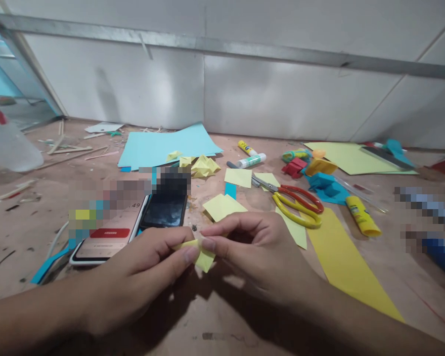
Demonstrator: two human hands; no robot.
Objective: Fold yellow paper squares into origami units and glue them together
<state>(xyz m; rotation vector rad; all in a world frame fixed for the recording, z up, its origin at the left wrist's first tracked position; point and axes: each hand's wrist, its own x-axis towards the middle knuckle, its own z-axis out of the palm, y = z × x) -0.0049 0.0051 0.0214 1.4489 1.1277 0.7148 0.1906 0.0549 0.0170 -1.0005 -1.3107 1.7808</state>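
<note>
A small folded piece of pale yellow paper (pixel 205 261) is pinched between my two hands above the near part of the table. My left hand (pixel 159 257) grips its left side between thumb and fingers. From the other side, the thumb and forefinger of my right hand (pixel 246 242) close on its upper right edge. Just beyond my hands lie pale yellow paper squares (pixel 224 206). Several folded yellow paper pieces (pixel 204 167) sit farther back, beside light blue sheets (pixel 166 147). My fingers cover part of the held paper.
Red-and-yellow-handled scissors (pixel 298 200) lie right of centre, by a yellow paper strip (pixel 350 264) and a yellow glue tube (pixel 362 216). Two phones, one white-edged (pixel 107 237) and one black (pixel 163 207), rest left. A bottle (pixel 11 141) stands far left; a white wall (pixel 263 99) rises behind.
</note>
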